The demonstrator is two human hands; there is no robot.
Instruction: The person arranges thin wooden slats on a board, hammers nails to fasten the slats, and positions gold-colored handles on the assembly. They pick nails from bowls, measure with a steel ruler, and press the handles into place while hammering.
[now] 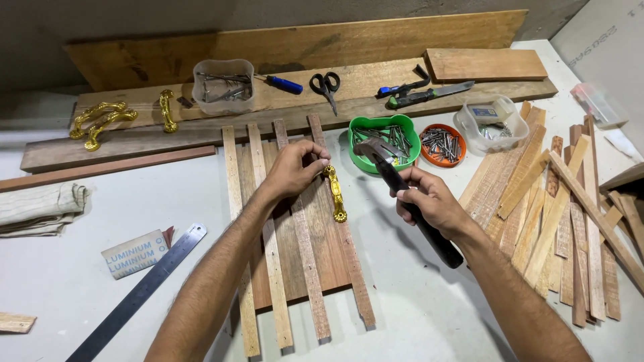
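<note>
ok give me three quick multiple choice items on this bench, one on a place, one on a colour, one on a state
1. Where does the gold handle lie?
A. on the slatted wooden panel
B. in the green bowl
C. on the steel ruler

2. What colour is the bowl behind the hammer head?
A. red
B. green
C. white

3. What is the right hand doing?
A. resting flat
B. gripping a hammer
C. holding scissors

Answers: 1 A, the handle sits on the slats under the left hand. 2 B, its rim is green. 3 B, fingers wrap the black shaft.
</note>
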